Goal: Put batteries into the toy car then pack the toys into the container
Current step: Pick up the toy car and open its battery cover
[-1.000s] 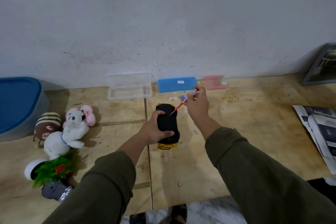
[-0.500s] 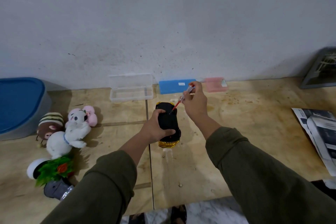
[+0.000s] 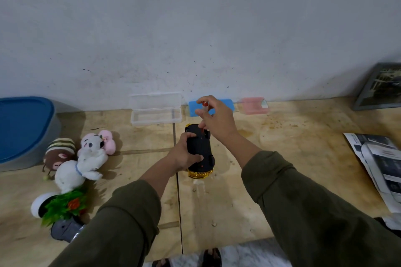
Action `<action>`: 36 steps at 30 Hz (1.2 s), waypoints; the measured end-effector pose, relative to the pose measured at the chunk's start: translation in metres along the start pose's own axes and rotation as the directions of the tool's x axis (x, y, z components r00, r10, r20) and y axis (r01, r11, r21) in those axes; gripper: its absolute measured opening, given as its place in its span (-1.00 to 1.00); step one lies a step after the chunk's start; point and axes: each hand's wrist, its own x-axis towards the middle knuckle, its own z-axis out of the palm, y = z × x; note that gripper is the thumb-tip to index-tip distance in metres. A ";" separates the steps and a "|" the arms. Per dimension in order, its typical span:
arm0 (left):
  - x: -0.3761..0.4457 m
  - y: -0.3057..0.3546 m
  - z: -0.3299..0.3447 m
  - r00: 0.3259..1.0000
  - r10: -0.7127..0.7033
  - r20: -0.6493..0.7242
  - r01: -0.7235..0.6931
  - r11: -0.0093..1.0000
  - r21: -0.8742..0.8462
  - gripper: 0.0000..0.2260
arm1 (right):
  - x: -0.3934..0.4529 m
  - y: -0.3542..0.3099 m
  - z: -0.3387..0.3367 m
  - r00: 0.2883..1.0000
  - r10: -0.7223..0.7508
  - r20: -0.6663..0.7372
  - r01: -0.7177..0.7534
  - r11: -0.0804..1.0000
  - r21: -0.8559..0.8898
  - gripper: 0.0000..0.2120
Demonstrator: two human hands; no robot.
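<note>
The toy car (image 3: pixel 200 151) lies upside down on the wooden table, black underside up, gold body showing at its near end. My left hand (image 3: pixel 183 156) grips its left side. Above the car's far end, my right hand (image 3: pixel 214 118) holds a small red-handled screwdriver (image 3: pixel 204 106) almost upright, tip down on the underside. A grey container with a blue lid (image 3: pixel 20 130) stands at the far left. Plush toys lie beside it: a brown striped one (image 3: pixel 58 154), a white and pink one (image 3: pixel 86 158), and a green plant toy (image 3: pixel 65 204).
A clear open plastic case (image 3: pixel 155 110), a blue box (image 3: pixel 225 104) and a pink box (image 3: pixel 253 105) line the wall. Printed papers (image 3: pixel 382 162) lie at the right edge and a framed picture (image 3: pixel 379 86) leans on the wall. The table's near edge runs just above my feet.
My right hand has swung the screwdriver from slanted to nearly upright over the car's far end. My left hand keeps its grip on the car.
</note>
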 end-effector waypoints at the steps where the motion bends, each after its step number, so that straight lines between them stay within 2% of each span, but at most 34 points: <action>1: -0.001 0.000 0.001 1.000 -0.003 0.010 0.003 1.000 -0.002 -0.39 | 0.000 -0.001 -0.001 1.000 0.002 0.008 -0.002 1.000 0.004 -0.78; 3: -0.002 0.001 0.003 1.000 -0.002 0.018 0.002 1.000 -0.002 -0.39 | 0.001 -0.002 -0.003 0.999 -0.001 0.034 0.001 1.000 0.016 -0.73; 6: -0.003 0.003 0.006 1.000 0.005 0.014 -0.005 1.000 -0.024 -0.39 | 0.001 -0.003 -0.007 0.999 -0.008 0.032 0.008 1.000 -0.003 -0.83; 10: -0.003 0.003 0.008 1.000 0.012 -0.004 -0.012 0.999 -0.040 -0.40 | 0.001 -0.002 -0.010 1.000 -0.026 -0.008 0.026 0.999 0.025 -0.87; 13: -0.005 0.003 0.012 1.000 0.010 -0.021 -0.011 0.998 -0.057 -0.40 | 0.000 -0.002 -0.015 0.999 -0.021 0.037 0.020 0.999 0.025 -0.78; 19: -0.006 0.006 0.020 0.998 0.003 -0.055 -0.009 0.996 -0.093 -0.41 | 0.003 0.004 -0.022 0.997 -0.078 0.018 0.077 0.997 0.022 -0.86; 23: -0.005 0.007 0.026 0.996 0.007 -0.089 -0.015 0.995 -0.095 -0.41 | 0.005 0.009 -0.028 0.994 -0.100 0.037 0.099 0.995 0.027 -0.79; 30: -0.005 0.008 0.035 0.994 0.013 -0.104 -0.025 0.993 -0.117 -0.42 | 0.009 0.013 -0.035 0.991 -0.129 0.027 0.127 0.990 0.064 -0.85; 33: -0.006 0.008 0.039 0.994 0.017 -0.106 -0.031 0.990 -0.135 -0.42 | 0.009 0.017 -0.038 0.987 -0.158 0.043 0.158 0.987 -0.001 -0.75; 36: -0.008 0.006 0.041 0.995 0.024 -0.100 -0.038 0.989 -0.141 -0.42 | 0.009 0.022 -0.041 0.979 -0.178 0.099 0.184 0.981 -0.054 -0.79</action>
